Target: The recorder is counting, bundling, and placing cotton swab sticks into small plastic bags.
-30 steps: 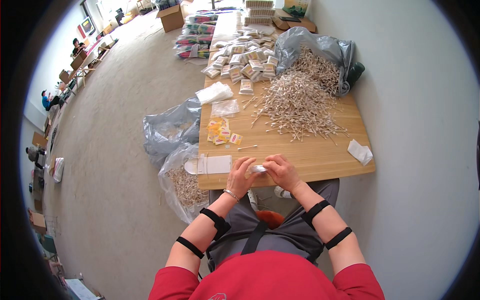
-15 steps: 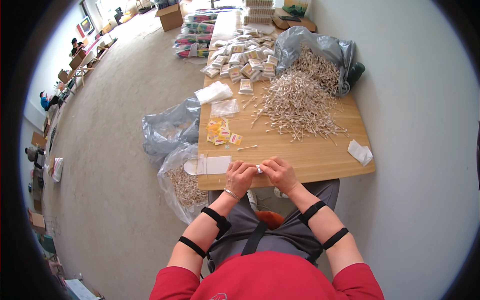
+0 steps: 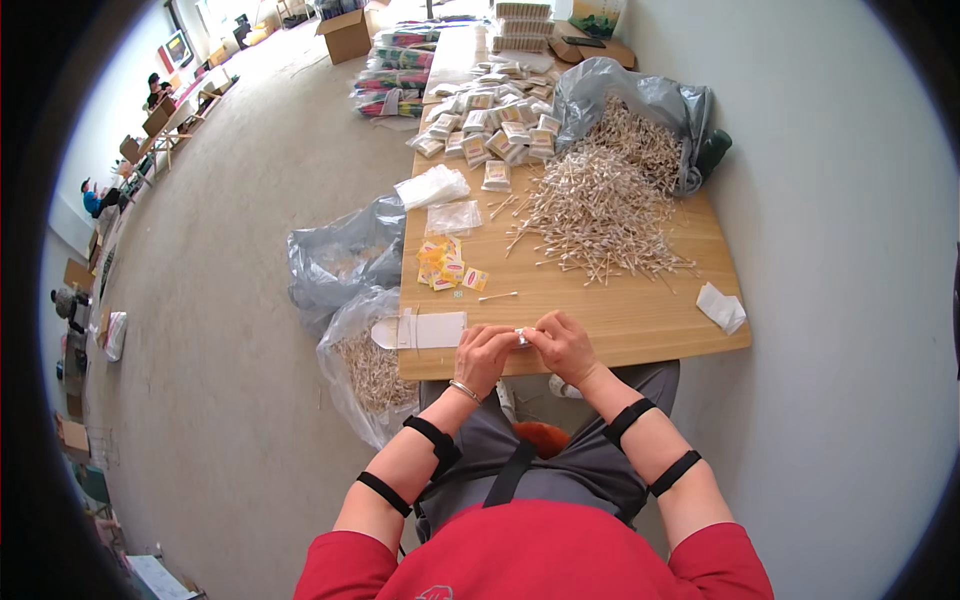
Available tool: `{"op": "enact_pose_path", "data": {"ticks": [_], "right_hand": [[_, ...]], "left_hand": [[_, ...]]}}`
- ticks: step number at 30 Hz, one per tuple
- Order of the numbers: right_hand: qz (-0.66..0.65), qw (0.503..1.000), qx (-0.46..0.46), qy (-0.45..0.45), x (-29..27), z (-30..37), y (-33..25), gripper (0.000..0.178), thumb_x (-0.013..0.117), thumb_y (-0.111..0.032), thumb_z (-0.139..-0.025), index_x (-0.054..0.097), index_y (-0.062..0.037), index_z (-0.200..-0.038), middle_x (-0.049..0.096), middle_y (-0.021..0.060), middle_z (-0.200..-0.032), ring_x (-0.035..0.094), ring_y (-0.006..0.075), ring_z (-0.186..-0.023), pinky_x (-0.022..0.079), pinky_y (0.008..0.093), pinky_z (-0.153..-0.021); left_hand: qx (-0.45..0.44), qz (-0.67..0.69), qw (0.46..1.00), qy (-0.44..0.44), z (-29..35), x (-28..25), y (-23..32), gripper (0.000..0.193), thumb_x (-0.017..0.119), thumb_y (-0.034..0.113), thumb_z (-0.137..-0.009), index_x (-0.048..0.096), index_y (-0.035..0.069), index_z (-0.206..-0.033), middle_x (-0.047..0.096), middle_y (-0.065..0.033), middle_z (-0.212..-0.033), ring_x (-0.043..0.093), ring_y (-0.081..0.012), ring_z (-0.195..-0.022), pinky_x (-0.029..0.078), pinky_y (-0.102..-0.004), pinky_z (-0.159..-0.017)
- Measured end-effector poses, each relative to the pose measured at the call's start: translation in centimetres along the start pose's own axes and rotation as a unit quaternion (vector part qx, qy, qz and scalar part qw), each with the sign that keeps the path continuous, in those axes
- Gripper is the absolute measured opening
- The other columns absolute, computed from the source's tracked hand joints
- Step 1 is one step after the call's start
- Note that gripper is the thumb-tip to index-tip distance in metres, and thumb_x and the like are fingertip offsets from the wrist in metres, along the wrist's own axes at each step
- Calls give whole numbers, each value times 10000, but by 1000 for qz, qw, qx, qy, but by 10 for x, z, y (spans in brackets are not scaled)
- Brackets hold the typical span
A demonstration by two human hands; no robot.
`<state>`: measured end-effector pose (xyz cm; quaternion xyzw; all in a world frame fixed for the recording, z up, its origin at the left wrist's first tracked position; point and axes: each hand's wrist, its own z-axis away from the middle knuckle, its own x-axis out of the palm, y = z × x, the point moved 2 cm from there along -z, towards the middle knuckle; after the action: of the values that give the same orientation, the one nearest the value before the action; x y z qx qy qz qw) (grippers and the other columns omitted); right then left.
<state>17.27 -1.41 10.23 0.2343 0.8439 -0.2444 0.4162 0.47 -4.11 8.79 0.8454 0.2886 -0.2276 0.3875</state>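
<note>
I can see a small white packet (image 3: 523, 341) caught between two hands, on the near side of the swab pile (image 3: 600, 215), close to the bench's (image 3: 640, 320) edge. The left hand (image 3: 482, 356) pinches its left end and the right hand (image 3: 562, 350) its right, fingers curled, tips nearly meeting; they cover so much that I can't make out what's inside. A loose swab (image 3: 498, 296) lies to the near left of the pile. Farther left of it sit yellow labels (image 3: 445, 268) and a white board (image 3: 440, 330). Filled packs (image 3: 497, 125) heap up beyond the pile's left side; a tissue (image 3: 721, 308) rests off its near right.
</note>
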Motion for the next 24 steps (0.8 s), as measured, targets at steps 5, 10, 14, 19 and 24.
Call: {"op": "enact_pose_path", "data": {"ticks": [5, 10, 14, 19, 24], "right_hand": [[-162, 977, 137, 2, 1, -9, -2, 174, 666, -108, -740, 648, -72, -910, 573, 65, -866, 531, 263, -897, 449, 338, -805], [-258, 945, 199, -37, 15, -6, 10, 124, 692, -140, -747, 664, -70, -845, 605, 82, -868, 538, 266, -893, 448, 338, -794], [-312, 916, 251, -34, 21, -6, 11, 104, 698, -155, -750, 666, -58, -771, 602, 75, -779, 549, 235, -824, 447, 323, -736], [-325, 905, 273, -36, 29, -3, 17, 104, 688, -149, -754, 656, -50, -742, 599, 73, -765, 541, 206, -795, 442, 307, -709], [-472, 800, 363, -72, 41, 1, 24, 118, 666, -143, -793, 644, -33, -758, 591, -3, -738, 519, 87, -713, 437, 249, -654]], "left_hand": [[-196, 160, 967, -8, 1, 9, -14, 199, 700, 38, -729, 665, 52, -925, 649, -83, -872, 617, -181, -792, 491, -283, -668], [-220, 218, 950, -33, 0, 12, -19, 145, 703, 60, -751, 670, 30, -889, 646, -93, -840, 618, -155, -705, 501, -254, -623], [-211, 216, 953, -26, 1, 12, -20, 87, 698, 85, -767, 666, 27, -823, 645, -85, -794, 605, -148, -656, 487, -260, -587], [-221, 186, 957, -17, -2, 16, -14, 82, 683, 97, -769, 645, 25, -771, 619, -102, -748, 592, -180, -629, 473, -281, -552], [-268, 211, 940, -11, 3, 24, -20, 135, 648, 130, -815, 623, 4, -773, 616, -51, -707, 564, -105, -612, 453, -250, -548]]}}
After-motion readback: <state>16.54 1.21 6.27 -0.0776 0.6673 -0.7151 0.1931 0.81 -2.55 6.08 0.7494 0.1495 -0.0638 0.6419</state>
